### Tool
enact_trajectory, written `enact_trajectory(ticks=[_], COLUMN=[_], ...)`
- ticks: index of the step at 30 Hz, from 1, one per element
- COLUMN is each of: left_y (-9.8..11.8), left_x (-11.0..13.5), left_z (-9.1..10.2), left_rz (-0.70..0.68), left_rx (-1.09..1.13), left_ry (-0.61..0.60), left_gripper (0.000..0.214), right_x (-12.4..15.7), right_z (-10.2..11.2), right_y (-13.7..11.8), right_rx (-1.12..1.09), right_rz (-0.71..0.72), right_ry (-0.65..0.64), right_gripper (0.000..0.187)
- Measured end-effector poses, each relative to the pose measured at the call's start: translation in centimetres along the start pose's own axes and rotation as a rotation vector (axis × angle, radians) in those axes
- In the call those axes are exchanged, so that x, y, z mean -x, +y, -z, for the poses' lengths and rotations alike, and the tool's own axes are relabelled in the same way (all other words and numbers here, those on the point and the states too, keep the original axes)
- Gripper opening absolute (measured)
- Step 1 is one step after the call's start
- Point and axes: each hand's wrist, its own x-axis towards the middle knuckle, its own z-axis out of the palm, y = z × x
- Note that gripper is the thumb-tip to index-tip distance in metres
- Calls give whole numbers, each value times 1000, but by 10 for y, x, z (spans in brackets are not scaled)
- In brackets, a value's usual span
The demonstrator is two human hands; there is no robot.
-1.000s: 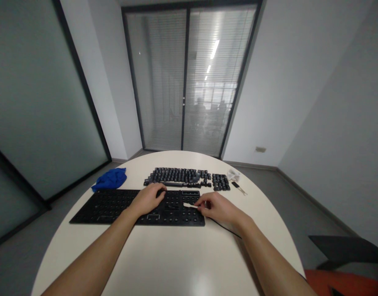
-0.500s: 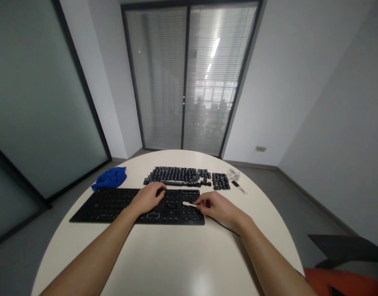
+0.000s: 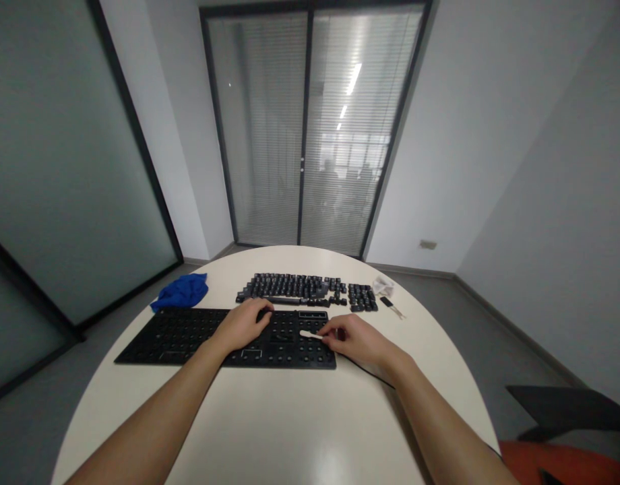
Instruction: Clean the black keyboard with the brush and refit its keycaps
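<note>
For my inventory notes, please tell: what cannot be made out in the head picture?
Head view:
Black keyboard: partly hidden by the left hand.
White stick: gripped end hidden by the right hand.
Loose keycaps: legends too small to read.
Red seat: cut off by the right and bottom edges.

Can't make out any txt, nos. or brands, incl. on blk keycaps (image 3: 286, 286) & kbd base (image 3: 282, 350); too small/blurry.

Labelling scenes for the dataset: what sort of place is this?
Probably a small office or meeting room: rounded white table, glazed panels with blinds, part of a chair alongside.
</note>
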Motion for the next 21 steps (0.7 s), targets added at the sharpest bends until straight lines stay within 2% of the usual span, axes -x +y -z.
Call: enact_trajectory(ticks=[21], left_y=[1], left_x=[0], left_z=[1], left_rz=[11], left_rx=[19], left_ry=[-6], left_gripper=[22], right_x=[1], right_z=[2], right_y=[-7], right_rx=[0], right_rz=[-18], right_ry=[-13], right_gripper=[22])
